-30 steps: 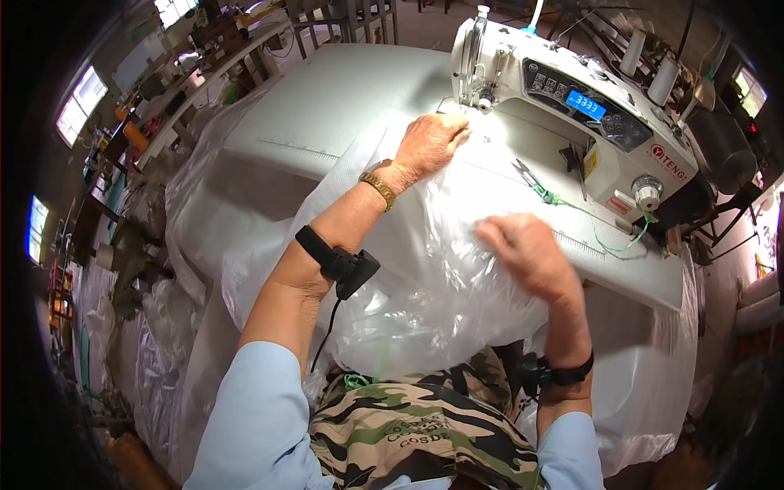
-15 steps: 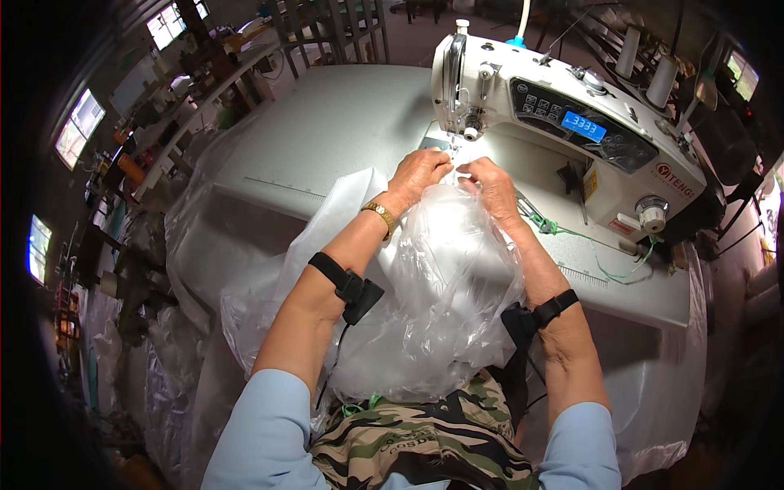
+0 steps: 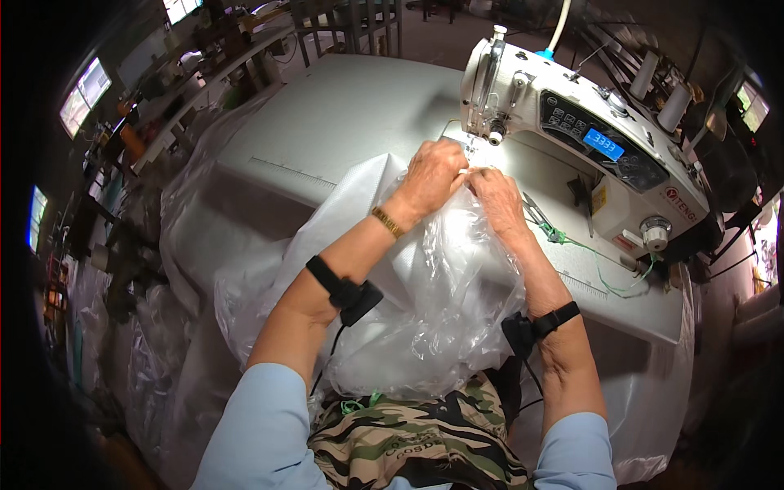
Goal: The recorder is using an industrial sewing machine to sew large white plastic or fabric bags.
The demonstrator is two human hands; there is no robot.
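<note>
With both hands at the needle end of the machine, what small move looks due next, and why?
Probably sliding the clear plastic sheet edge forward under the presser foot of the sewing machine. The left hand and right hand pinch that edge together just short of the needle, with the rest bunched toward the lap.

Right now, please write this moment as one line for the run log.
left hand: grips clear plastic sheet | right hand: grips same sheet | place: at needle of white sewing machine | table: white
</note>
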